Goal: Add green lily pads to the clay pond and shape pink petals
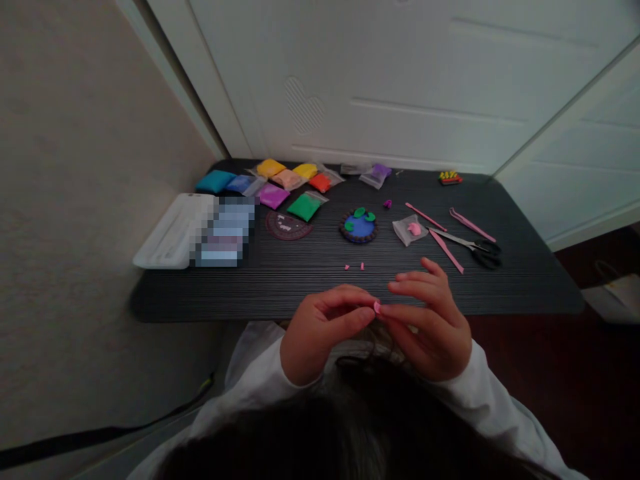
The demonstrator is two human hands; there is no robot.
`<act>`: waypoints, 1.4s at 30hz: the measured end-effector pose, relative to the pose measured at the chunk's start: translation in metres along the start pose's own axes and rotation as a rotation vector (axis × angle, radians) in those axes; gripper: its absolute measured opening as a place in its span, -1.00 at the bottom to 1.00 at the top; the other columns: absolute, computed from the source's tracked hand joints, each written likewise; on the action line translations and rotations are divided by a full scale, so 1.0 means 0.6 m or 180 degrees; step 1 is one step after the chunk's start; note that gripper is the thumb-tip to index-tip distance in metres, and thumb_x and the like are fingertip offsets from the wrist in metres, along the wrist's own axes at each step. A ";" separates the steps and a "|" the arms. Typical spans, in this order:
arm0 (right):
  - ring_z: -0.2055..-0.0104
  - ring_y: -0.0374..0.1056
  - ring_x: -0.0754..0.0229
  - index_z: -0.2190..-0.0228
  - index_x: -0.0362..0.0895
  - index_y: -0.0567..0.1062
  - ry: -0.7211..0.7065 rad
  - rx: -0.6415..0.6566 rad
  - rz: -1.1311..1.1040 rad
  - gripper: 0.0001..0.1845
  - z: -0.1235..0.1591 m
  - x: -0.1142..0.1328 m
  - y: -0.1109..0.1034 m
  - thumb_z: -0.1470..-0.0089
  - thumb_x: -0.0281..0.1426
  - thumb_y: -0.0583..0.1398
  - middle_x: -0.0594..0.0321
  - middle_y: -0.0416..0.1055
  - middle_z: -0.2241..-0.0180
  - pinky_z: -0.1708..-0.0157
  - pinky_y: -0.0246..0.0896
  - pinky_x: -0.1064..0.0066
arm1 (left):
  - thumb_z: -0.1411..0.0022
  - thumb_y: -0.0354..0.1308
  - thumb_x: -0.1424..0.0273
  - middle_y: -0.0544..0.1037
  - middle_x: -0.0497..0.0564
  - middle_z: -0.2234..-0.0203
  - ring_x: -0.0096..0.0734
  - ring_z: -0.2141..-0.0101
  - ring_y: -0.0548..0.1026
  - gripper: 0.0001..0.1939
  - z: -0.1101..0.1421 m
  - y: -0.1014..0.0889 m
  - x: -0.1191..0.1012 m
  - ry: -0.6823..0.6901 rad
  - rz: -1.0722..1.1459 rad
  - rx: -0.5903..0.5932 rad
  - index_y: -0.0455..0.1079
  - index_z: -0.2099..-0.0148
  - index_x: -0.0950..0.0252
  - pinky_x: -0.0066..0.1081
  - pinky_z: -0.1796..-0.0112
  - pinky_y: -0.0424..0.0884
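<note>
A small piece of pink modelling clay [377,307] is pinched between the thumb and forefinger of my left hand [323,328], near the table's front edge. My right hand [434,328] grips the same piece from the other side with thumb and forefinger, its other fingers raised and apart. Two tiny pink clay bits lie just beyond, one a short strip [363,266]. Farther back sits a round blue clay pond [359,227] with a dark brown rim and green leaf shapes. Right of it, an open plastic bag [410,229] holds more pink clay.
Scissors [473,245] and pink modelling tools [447,251] lie at right, with pink tweezers [473,225] behind. Several bags of coloured clay [307,206] line the back left. A white case [173,232], a blurred screen [227,233] and a dark half-round protractor [287,227] are at left.
</note>
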State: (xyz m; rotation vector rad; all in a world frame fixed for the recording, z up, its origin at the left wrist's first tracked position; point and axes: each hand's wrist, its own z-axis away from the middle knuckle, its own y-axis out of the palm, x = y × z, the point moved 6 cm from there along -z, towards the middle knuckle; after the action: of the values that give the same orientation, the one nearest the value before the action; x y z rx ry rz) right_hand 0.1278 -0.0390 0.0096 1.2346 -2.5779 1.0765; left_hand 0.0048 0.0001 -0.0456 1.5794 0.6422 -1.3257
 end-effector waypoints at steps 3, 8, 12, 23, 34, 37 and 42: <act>0.17 0.29 0.16 0.33 0.03 0.41 -0.0099 0.0001 -0.0019 -0.68 -0.001 0.006 -0.001 0.19 -0.54 0.23 0.30 0.38 0.29 0.03 0.07 0.04 | 0.02 0.17 0.49 0.45 -0.05 0.44 -0.45 0.35 0.40 -0.90 0.002 0.002 -0.003 0.0048 -0.0018 0.0002 0.47 0.39 0.22 -0.43 0.26 0.33; 0.16 0.28 0.16 0.31 0.05 0.41 -0.0132 0.0077 -0.0011 -0.69 -0.001 0.007 -0.001 0.15 -0.52 0.20 0.29 0.37 0.28 0.07 0.13 0.08 | 0.03 0.18 0.48 0.46 -0.03 0.44 -0.41 0.35 0.41 -0.91 0.002 0.001 -0.003 0.0073 -0.0015 0.0014 0.47 0.39 0.23 -0.38 0.26 0.35; 0.15 0.27 0.15 0.31 0.01 0.41 -0.0181 0.0111 -0.0050 -0.68 -0.002 0.008 0.000 0.17 -0.54 0.21 0.27 0.36 0.27 0.10 0.17 0.10 | 0.02 0.17 0.49 0.45 -0.04 0.45 -0.44 0.36 0.40 -0.90 0.002 0.003 -0.001 0.0069 0.0064 0.0095 0.47 0.38 0.23 -0.41 0.27 0.34; 0.09 0.25 0.07 0.27 0.00 0.39 0.0296 0.0062 -0.0489 -0.69 0.005 -0.002 -0.017 0.13 -0.51 0.17 0.20 0.32 0.18 0.09 0.18 0.06 | 0.02 0.16 0.46 0.44 -0.04 0.48 -0.44 0.37 0.39 -0.94 0.001 0.005 0.001 -0.0030 0.0292 0.0124 0.45 0.42 0.25 -0.40 0.26 0.32; 0.08 0.24 0.09 0.32 -0.03 0.43 0.0096 0.0743 -0.0047 -0.77 -0.020 0.008 -0.008 0.12 -0.47 0.19 0.19 0.31 0.13 0.04 0.12 0.07 | 0.02 0.17 0.45 0.45 -0.02 0.45 -0.42 0.37 0.40 -0.94 0.004 0.011 0.010 -0.0233 0.0274 0.0290 0.44 0.40 0.27 -0.38 0.28 0.33; 0.09 0.24 0.09 0.36 -0.03 0.44 0.0145 0.0664 -0.0035 -0.81 -0.017 0.009 -0.007 0.12 -0.47 0.19 0.20 0.31 0.14 0.05 0.12 0.08 | 0.01 0.17 0.46 0.46 -0.03 0.43 -0.44 0.36 0.40 -0.93 0.003 0.009 0.007 -0.0091 0.0152 0.0240 0.45 0.39 0.26 -0.41 0.28 0.33; 0.08 0.23 0.12 0.38 -0.08 0.44 0.0513 0.0604 0.0078 -0.87 -0.007 -0.035 0.003 0.09 -0.45 0.17 0.16 0.31 0.13 0.10 0.17 0.20 | -0.02 0.14 0.44 0.48 -0.07 0.43 -0.50 0.36 0.40 -0.90 -0.002 -0.004 0.007 0.0077 -0.0400 0.0001 0.45 0.35 0.23 -0.50 0.29 0.32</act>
State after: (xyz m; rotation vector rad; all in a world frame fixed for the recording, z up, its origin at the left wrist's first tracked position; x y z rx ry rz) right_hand 0.1399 -0.0221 0.0040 1.1028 -2.4236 1.3919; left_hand 0.0042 0.0014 -0.0505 1.5789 0.7669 -1.4001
